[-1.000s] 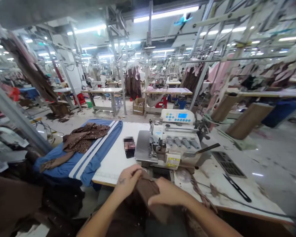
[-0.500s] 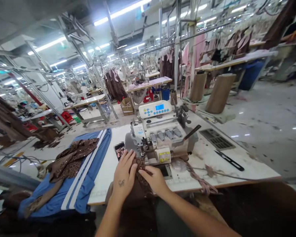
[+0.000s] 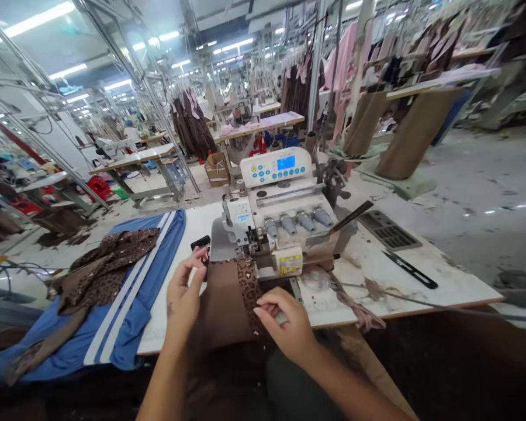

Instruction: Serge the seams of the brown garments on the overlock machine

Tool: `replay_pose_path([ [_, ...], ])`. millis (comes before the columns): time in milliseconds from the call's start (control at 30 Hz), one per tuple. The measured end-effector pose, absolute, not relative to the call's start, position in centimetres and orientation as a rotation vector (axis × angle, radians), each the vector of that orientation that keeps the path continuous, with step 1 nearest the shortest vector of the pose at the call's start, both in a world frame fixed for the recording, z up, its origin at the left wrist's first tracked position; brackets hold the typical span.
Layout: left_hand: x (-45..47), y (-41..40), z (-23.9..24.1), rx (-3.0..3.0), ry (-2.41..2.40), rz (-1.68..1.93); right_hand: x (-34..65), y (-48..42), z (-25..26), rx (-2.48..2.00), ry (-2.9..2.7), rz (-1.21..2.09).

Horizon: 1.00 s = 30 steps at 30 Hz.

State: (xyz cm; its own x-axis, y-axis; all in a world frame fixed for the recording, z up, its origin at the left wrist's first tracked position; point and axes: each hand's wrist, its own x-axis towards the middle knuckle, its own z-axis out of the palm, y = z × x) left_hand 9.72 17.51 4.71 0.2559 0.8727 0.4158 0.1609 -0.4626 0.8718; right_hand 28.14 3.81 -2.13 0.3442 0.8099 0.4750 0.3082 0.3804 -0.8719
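Note:
A plain brown fabric piece (image 3: 225,295) with a leopard-print strip (image 3: 248,280) along its right side lies flat. Its far end is at the needle area of an overlock sewing machine (image 3: 284,204). My left hand (image 3: 184,289) is at the fabric's left edge, thumb and fingers apart, holding nothing. Just beyond those fingertips is a black, phone-like object (image 3: 200,241), partly covered. Thumb and forefinger of my right hand (image 3: 287,324) are pinched together at the right edge of the leopard-print strip. The fabric's near end hangs over the table's front edge.
Left on the table (image 3: 158,327), a blue cloth with white stripes (image 3: 127,327) carries crumpled leopard-print pieces (image 3: 114,251). Black thread snips (image 3: 409,270) lie right of the machine, near a twisted pink cord (image 3: 355,310). Large brown thread cones (image 3: 414,134) stand behind.
My left hand has lifted off the fabric and moved left. My right hand has shifted slightly nearer to me along the strip. More of the flat fabric shows, and the view has shifted.

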Motion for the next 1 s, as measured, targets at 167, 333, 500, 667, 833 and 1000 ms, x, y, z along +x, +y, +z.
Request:
replay_pose_path([
  [167,10.5,16.9,5.5,2.021,0.897,1.107,26.6,3.9,-1.5,-1.383,-1.411,0.582],
  [333,9.6,16.9,5.1,1.820,0.913,1.118,23.8,5.0,-1.4,-1.484,-1.658,0.527],
  [500,8.7,15.5,5.7,2.061,0.853,1.061,22.7,5.2,-1.7,-1.414,-1.676,0.620],
  [667,7.5,15.7,6.7,2.113,0.765,0.858,21.9,5.3,-1.2,-1.333,-1.683,0.704],
  [833,7.0,14.9,7.3,1.955,0.746,1.156,22.4,3.3,-0.2,-1.201,-1.641,0.745],
  [1000,11.5,14.8,7.1,2.276,0.767,1.035,25.1,1.4,-1.4,-1.295,-1.348,0.473],
])
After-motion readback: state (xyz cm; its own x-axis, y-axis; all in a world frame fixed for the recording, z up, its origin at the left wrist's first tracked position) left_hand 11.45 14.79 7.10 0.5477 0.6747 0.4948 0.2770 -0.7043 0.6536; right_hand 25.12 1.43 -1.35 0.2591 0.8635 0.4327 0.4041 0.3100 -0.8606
